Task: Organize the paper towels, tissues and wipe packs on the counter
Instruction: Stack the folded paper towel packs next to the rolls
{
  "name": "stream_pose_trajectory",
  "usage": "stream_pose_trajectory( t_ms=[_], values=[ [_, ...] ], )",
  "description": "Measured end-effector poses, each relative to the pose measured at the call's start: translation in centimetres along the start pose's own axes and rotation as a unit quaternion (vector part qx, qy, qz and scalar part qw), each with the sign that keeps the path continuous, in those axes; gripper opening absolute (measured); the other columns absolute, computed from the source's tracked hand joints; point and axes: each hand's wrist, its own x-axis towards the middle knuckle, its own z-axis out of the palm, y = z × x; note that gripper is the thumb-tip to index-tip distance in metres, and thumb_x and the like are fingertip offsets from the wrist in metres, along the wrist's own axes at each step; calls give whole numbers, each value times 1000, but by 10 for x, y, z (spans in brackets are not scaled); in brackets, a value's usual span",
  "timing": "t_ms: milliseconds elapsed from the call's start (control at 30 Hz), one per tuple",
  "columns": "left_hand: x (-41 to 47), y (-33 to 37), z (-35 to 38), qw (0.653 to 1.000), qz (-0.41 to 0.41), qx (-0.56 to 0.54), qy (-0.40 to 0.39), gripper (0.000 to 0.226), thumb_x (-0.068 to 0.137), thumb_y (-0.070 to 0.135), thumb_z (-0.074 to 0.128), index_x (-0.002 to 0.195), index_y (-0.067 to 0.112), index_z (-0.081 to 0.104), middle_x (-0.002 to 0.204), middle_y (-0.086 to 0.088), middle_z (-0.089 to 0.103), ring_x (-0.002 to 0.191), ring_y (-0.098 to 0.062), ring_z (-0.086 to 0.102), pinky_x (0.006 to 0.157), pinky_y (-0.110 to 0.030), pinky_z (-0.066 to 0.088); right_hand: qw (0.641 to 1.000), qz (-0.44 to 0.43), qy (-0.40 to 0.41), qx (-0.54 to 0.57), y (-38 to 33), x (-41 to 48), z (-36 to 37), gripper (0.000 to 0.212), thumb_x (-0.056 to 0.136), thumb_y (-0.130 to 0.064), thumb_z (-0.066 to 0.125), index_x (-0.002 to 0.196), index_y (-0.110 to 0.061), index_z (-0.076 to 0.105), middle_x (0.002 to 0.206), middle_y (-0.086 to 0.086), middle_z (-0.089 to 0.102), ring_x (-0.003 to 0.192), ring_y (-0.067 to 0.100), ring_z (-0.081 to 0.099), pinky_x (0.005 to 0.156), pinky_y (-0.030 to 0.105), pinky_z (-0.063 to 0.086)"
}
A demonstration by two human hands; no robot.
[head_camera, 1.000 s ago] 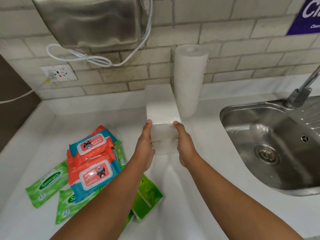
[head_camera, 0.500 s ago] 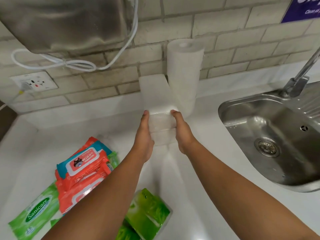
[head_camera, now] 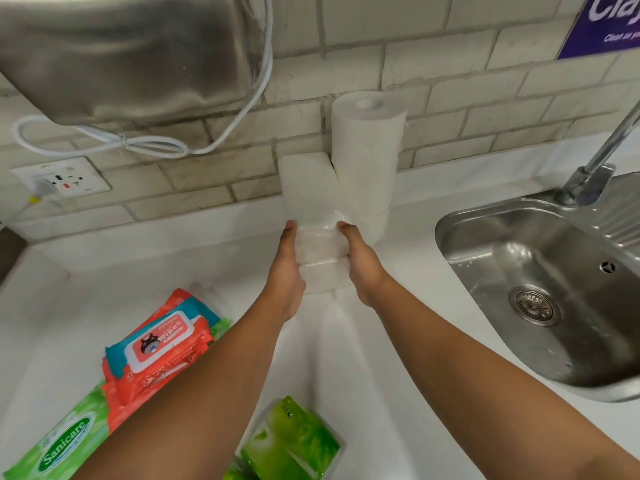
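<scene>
A white tissue pack in clear wrap [head_camera: 313, 206] lies on the white counter [head_camera: 391, 341], its far end against the wall. My left hand [head_camera: 287, 268] presses its left side and my right hand [head_camera: 363, 268] its right side. An upright paper towel roll [head_camera: 367, 154] stands touching the pack's right edge. Orange and teal wipe packs [head_camera: 157, 344] are piled at the lower left. A green Sanicare wipe pack [head_camera: 65, 441] lies below them. A green tissue pack [head_camera: 294, 441] sits near the bottom edge between my forearms.
A steel sink [head_camera: 540, 292] with a tap [head_camera: 595, 168] fills the right side. A steel dispenser [head_camera: 121, 57] hangs on the tiled wall with a looped white cable [head_camera: 138, 143] under it. A wall socket [head_camera: 62, 180] sits at the left.
Both hands have pushed the white tissue pack farther back toward the wall and up against the paper towel roll. The view has shifted closer to the wall.
</scene>
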Motion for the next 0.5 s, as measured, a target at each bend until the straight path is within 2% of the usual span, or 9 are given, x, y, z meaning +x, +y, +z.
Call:
stream_pose_trajectory(
  t_ms=[100,200,300,367,433,500],
  values=[
    [-4,2,2,1000,1,10,-3,57,88,79,46,123,40,67,117,8,77,117,-18,69,115,-49,43,1000,3,-16,-3,-2,-2,-4,42,90,-64,51,112,-32,69,115,-6,73,110,12,65,91,28,45],
    [-14,6,5,1000,9,14,-5,50,94,75,39,116,40,67,109,9,79,106,-14,74,106,-45,51,1000,5,-25,1,-4,-8,-6,43,87,-68,54,115,-37,65,121,-13,69,114,6,60,89,25,39],
    [-25,5,7,999,19,27,-8,48,98,72,33,116,42,66,110,15,78,103,-5,73,97,-33,52,999,2,-39,-13,1,-16,-11,56,87,-66,57,132,-33,59,133,-15,62,128,10,52,97,28,32],
    [-35,4,7,998,21,51,4,53,98,73,29,129,43,60,118,21,71,110,1,65,100,-28,43,998,-3,-39,-47,8,-22,-15,67,89,-60,59,146,-25,49,143,-14,52,138,15,43,101,31,30],
    [-47,0,6,996,18,81,20,66,94,79,28,148,43,42,133,24,57,117,3,54,107,-32,30,996,9,-29,-88,16,-31,-21,77,92,-54,60,154,-17,33,151,-11,41,146,19,34,108,33,29],
    [-60,-5,4,993,5,110,47,89,81,88,33,158,44,23,155,19,40,140,-6,41,117,-40,24,992,24,-35,-119,26,-41,-28,88,92,-54,61,159,-16,20,163,-6,26,150,20,26,115,37,26]
  ],
)
